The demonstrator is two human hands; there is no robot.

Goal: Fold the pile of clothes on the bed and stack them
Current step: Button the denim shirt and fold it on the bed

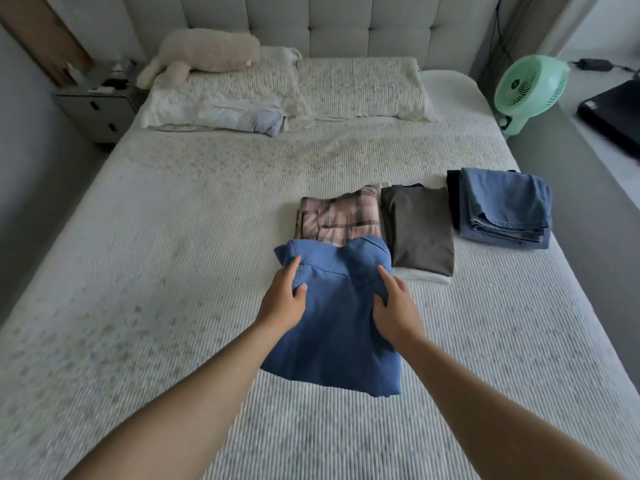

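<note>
Both hands, left (282, 299) and right (394, 306), grip folded blue shirt (332, 327) with curled fingers

shirt in my hands (341, 317): solid mid blue, I see no print on it.
plaid garment (341, 216): pink and cream checks with dark brown lines.
grey top (420, 230): I read it as plain dark brown-grey.
white item (426, 276): plain white edge under the grey top.
jeans (504, 206): faded denim blue, over 1 black piece (452, 195).
bedspread (173, 271): off-white, ribbed stripes, faint grey-green flecks.
pillows (360, 86): I see cream with the same flecks.
plush toy (207, 53): beige.
fan (531, 86): mint green.
headboard (346, 26): pale grey.
</note>
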